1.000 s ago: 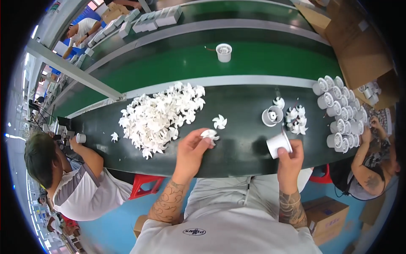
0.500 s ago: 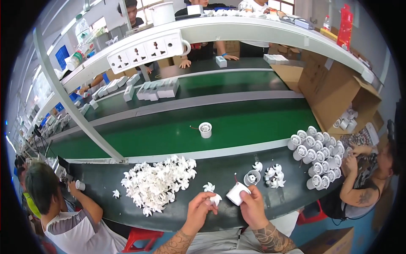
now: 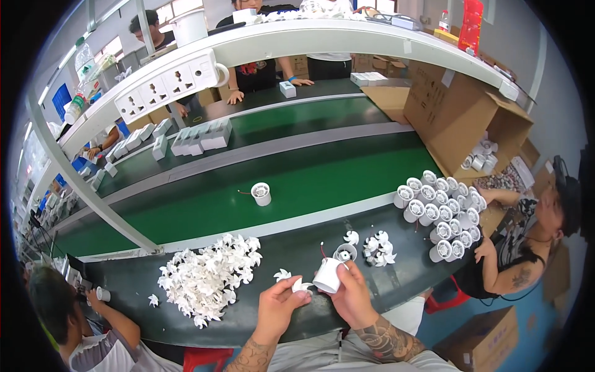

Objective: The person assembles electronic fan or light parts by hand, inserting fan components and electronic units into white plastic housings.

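Observation:
My left hand [image 3: 277, 308] pinches a small white fan blade wheel [image 3: 302, 286] between thumb and fingertips. In my right hand [image 3: 353, 297] is a white cup-shaped fan housing [image 3: 326, 276], tilted, with a thin red wire at its top. The blade wheel is close to the housing's left side, apart from it. Just behind the held housing stands another white housing [image 3: 345, 252], partly hidden. A loose blade wheel [image 3: 282, 274] lies beyond my left fingertips. To the left spreads a big heap of blade wheels [image 3: 207, 276]; a smaller cluster [image 3: 379, 249] lies to the right.
Several white housings [image 3: 441, 215] stand grouped at the right, near a seated co-worker [image 3: 520, 242]. One housing [image 3: 261, 194] sits on the green conveyor belt [image 3: 334, 180]. A cardboard box [image 3: 458, 124] stands at the back right. A metal post [image 3: 93, 198] and shelf frame the belt.
The view has swung right, so the scene sits farther left. My right hand has turned the housing more upright, and my left hand has tilted the blade wheel. The right co-worker's hands have moved apart.

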`<move>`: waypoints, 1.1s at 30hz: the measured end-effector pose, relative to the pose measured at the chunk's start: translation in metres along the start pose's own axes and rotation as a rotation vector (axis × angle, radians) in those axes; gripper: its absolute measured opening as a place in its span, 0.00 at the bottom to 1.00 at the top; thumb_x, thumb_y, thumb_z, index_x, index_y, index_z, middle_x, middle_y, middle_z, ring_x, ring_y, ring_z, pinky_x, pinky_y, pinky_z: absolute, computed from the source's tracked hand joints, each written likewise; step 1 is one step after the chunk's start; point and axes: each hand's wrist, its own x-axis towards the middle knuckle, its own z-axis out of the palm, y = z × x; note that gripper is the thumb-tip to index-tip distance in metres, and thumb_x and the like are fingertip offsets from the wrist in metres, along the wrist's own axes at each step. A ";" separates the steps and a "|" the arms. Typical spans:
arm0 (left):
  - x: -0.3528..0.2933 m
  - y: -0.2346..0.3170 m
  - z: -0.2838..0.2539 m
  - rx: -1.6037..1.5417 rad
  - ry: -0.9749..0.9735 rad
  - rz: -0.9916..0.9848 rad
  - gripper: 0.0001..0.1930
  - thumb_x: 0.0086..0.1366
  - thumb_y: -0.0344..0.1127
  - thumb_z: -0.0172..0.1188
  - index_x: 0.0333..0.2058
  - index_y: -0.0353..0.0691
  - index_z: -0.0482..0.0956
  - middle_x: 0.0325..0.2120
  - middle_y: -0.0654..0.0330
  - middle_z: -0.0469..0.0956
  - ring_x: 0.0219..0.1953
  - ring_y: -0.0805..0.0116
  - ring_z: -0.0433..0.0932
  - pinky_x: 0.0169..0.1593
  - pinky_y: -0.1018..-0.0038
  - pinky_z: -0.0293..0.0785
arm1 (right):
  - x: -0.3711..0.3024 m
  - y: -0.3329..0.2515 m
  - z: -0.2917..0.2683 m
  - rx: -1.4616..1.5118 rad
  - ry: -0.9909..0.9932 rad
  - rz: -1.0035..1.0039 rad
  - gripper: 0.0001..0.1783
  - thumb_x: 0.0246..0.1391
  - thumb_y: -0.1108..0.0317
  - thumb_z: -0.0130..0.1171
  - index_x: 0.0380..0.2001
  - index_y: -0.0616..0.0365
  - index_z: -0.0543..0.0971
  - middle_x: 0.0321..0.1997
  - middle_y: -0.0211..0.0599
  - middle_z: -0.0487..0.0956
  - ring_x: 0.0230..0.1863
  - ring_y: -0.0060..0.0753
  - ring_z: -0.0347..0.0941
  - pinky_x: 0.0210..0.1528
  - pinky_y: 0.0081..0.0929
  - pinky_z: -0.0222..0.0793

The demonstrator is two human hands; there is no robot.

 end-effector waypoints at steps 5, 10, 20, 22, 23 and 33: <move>-0.008 -0.006 0.001 -0.065 -0.023 0.087 0.13 0.62 0.17 0.58 0.46 0.28 0.77 0.39 0.57 0.77 0.39 0.68 0.80 0.47 0.71 0.81 | -0.012 0.004 0.006 0.008 0.017 -0.024 0.10 0.66 0.61 0.50 0.43 0.56 0.70 0.51 0.40 0.77 0.50 0.44 0.76 0.53 0.43 0.72; -0.010 -0.004 0.007 0.288 -0.073 0.419 0.09 0.60 0.19 0.62 0.40 0.30 0.81 0.40 0.61 0.76 0.39 0.74 0.77 0.43 0.79 0.76 | -0.012 -0.010 0.023 0.009 0.077 0.042 0.13 0.66 0.57 0.49 0.45 0.53 0.71 0.47 0.37 0.77 0.48 0.43 0.76 0.51 0.43 0.72; 0.003 0.017 0.012 0.927 -0.156 0.831 0.12 0.52 0.20 0.65 0.38 0.33 0.82 0.41 0.52 0.72 0.40 0.58 0.76 0.43 0.66 0.75 | -0.001 -0.026 0.048 0.160 0.154 0.243 0.23 0.67 0.49 0.44 0.50 0.57 0.73 0.42 0.40 0.80 0.44 0.38 0.77 0.45 0.36 0.74; 0.002 0.018 0.014 0.945 -0.180 0.723 0.12 0.54 0.21 0.65 0.40 0.33 0.83 0.45 0.53 0.67 0.40 0.62 0.74 0.44 0.69 0.75 | -0.001 -0.027 0.045 0.140 0.160 0.260 0.23 0.67 0.49 0.44 0.50 0.57 0.73 0.42 0.40 0.80 0.44 0.38 0.77 0.44 0.35 0.74; 0.000 0.016 0.014 0.945 -0.181 0.707 0.12 0.54 0.21 0.65 0.40 0.33 0.83 0.45 0.53 0.67 0.40 0.62 0.74 0.44 0.69 0.75 | -0.003 -0.026 0.042 0.116 0.156 0.266 0.23 0.67 0.49 0.44 0.50 0.57 0.73 0.42 0.41 0.79 0.43 0.38 0.77 0.43 0.35 0.74; 0.004 0.006 0.013 0.762 -0.122 0.718 0.13 0.51 0.23 0.69 0.38 0.39 0.85 0.44 0.53 0.73 0.42 0.60 0.74 0.40 0.69 0.75 | -0.013 -0.014 0.045 0.058 0.172 0.217 0.24 0.68 0.49 0.44 0.51 0.58 0.72 0.47 0.37 0.77 0.47 0.33 0.75 0.50 0.35 0.71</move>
